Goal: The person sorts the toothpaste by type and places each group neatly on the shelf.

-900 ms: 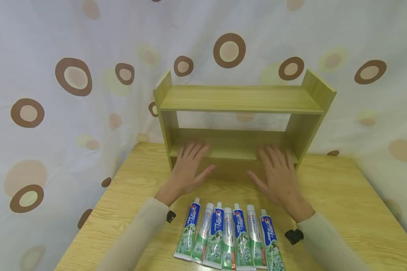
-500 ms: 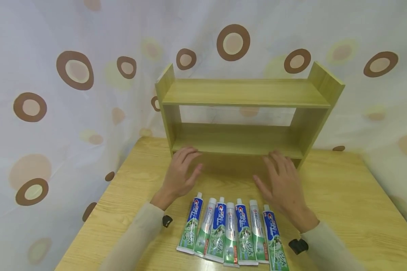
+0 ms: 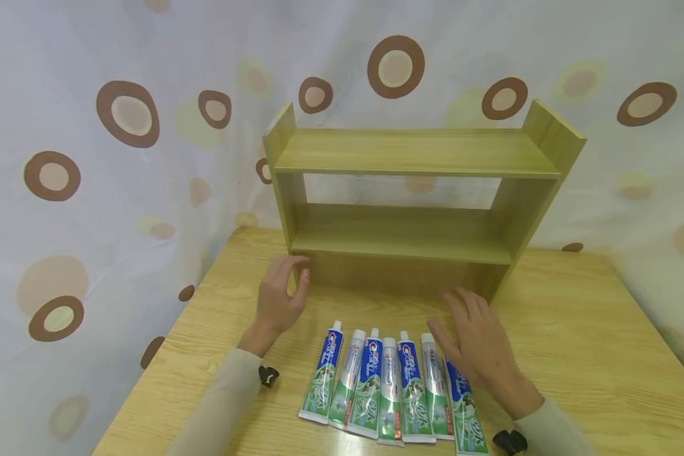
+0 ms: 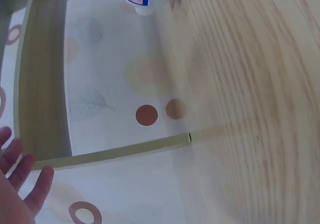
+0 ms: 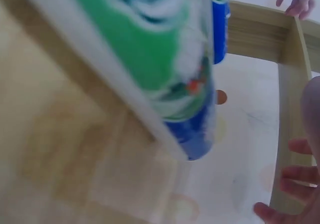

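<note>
Several toothpaste tubes lie side by side in a row on the wooden table, caps toward the shelf. Blue-and-green tubes [image 3: 368, 386] alternate with silver-and-green ones [image 3: 390, 392]. My left hand [image 3: 275, 301], fingers loosely bent and holding nothing, is beside the lower left of the wooden shelf [image 3: 416, 152], left of the row. Over the right end of the row, my right hand [image 3: 481, 345] has spread, relaxed fingers and covers the cap of the rightmost tube [image 3: 466, 411]. In the right wrist view a blue-and-green tube [image 5: 165, 59] looms large, apart from the fingers [image 5: 300, 174].
The two-tier shelf stands at the back of the table [image 3: 570, 329], bare on both boards [image 3: 405, 237]. Behind it hangs a white curtain [image 3: 205, 50] with brown circles. A black wrist strap piece [image 3: 268, 377] shows at the left sleeve [image 3: 222, 392].
Both hands have drawn back from the lower shelf board toward the tubes. The left has moved left and the right has come down over the rightmost tube. The head view has tipped slightly down.
</note>
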Demonstrator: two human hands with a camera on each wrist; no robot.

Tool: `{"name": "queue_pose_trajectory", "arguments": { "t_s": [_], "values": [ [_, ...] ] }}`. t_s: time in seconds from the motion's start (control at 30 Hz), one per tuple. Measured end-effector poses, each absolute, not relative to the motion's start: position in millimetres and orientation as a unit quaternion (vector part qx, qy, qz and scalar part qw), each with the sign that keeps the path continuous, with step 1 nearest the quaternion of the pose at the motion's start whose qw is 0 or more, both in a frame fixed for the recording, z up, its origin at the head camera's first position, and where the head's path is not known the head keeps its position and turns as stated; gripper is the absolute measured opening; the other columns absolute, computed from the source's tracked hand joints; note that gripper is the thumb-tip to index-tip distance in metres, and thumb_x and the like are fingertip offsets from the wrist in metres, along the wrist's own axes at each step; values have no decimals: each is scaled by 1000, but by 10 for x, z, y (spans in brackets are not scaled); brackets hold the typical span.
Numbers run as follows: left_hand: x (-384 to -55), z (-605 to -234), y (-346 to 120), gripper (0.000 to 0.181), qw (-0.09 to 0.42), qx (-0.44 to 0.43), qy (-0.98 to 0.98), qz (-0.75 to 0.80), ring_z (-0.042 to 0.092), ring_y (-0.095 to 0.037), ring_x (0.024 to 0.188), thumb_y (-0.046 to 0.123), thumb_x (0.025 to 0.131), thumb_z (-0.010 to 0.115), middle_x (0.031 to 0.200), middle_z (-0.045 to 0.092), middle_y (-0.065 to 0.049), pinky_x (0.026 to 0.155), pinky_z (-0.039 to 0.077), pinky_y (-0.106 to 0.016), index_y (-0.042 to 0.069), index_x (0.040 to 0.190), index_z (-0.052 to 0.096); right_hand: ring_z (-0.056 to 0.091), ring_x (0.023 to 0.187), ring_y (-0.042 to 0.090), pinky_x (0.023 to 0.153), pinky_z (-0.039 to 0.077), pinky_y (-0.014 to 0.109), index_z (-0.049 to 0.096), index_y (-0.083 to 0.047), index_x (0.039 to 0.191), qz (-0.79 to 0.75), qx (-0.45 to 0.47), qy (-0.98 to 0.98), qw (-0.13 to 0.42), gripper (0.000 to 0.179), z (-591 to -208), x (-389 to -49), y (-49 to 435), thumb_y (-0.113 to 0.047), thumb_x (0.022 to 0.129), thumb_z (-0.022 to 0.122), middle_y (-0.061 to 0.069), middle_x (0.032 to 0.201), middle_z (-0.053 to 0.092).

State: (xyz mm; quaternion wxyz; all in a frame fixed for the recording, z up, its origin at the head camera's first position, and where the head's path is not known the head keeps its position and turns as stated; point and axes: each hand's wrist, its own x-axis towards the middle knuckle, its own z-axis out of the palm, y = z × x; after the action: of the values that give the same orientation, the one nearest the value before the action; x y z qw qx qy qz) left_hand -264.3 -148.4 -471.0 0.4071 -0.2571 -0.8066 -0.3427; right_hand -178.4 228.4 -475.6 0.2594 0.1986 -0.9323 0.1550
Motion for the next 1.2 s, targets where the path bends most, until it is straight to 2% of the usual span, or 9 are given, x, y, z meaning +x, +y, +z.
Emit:
{"name": "queue_pose_trajectory", "arguments": {
  "t_s": [0.07, 0.17, 0.33, 0.47, 0.6, 0.73, 1.1, 1.2],
  "values": [
    [-2650, -4724, -1512, 21, 410, -234, -811, -346, 68, -35, 100, 8, 99, 66, 106, 71, -20, 82, 63, -49, -4, 116, 69, 58, 135, 51, 106, 55, 68, 59, 4, 145, 156, 193, -940, 233, 56, -4804, -1733, 2307, -33, 103, 69, 31, 145, 61],
    [-2657, -4725, -1551, 20, 405, -207, -816, -357, 66, -36, 98, 6, 98, 68, 105, 66, -21, 76, 63, -47, -6, 114, 64, 59, 134, 49, 99, 60, 64, 58, 3, 147, 156, 174, -954, 185, 55, -4851, -1659, 2328, -33, 107, 68, 29, 145, 60],
    [-2647, -4703, -1642, 24, 397, -171, -819, -378, 66, -39, 98, 3, 95, 70, 104, 64, -24, 74, 64, -50, -7, 114, 59, 60, 127, 44, 75, 64, 49, 56, -2, 152, 175, 148, -967, 110, 56, -4885, -1580, 2289, -40, 111, 62, 24, 142, 61],
    [-2660, -4690, -1723, 38, 367, -134, -826, -407, 67, -40, 100, 3, 96, 71, 108, 64, -24, 76, 63, -53, -7, 128, 56, 65, 114, 35, 64, 58, 38, 55, -5, 155, 183, 146, -967, 96, 58, -4909, -1589, 2225, -44, 113, 58, 20, 131, 66],
    [-2659, -4705, -1751, 55, 294, -100, -830, -464, 67, -36, 106, 6, 99, 70, 118, 63, -21, 83, 62, -52, -3, 149, 47, 61, 91, 19, 66, 53, 32, 54, -4, 155, 197, 140, -967, 79, 58, -4949, -1538, 2226, -41, 112, 60, 14, 121, 66],
    [-2642, -4745, -1756, 55, 253, -74, -832, -489, 69, -35, 108, 6, 101, 69, 123, 63, -20, 86, 64, -50, 0, 151, 48, 53, 82, 10, 68, 50, 28, 51, -3, 157, 222, 135, -965, 41, 60, -4980, -1443, 2244, -41, 112, 60, 12, 121, 64],
    [-2704, -4796, -1752, 41, 250, -105, -846, -459, 72, -36, 106, 3, 104, 64, 124, 66, -22, 79, 67, -46, -2, 144, 55, 53, 81, 8, 66, 46, 24, 50, -4, 159, 241, 125, -962, 16, 63, -4946, -1340, 2272, -38, 109, 68, 3, 110, 63],
    [-2704, -4794, -1741, 41, 256, -112, -845, -457, 72, -36, 105, 1, 103, 64, 123, 66, -23, 76, 67, -46, -3, 143, 55, 58, 85, 10, 69, 52, 27, 48, -3, 160, 241, 127, -962, 13, 67, -4923, -1301, 2286, -36, 107, 71, 7, 115, 65]
  ]
}}
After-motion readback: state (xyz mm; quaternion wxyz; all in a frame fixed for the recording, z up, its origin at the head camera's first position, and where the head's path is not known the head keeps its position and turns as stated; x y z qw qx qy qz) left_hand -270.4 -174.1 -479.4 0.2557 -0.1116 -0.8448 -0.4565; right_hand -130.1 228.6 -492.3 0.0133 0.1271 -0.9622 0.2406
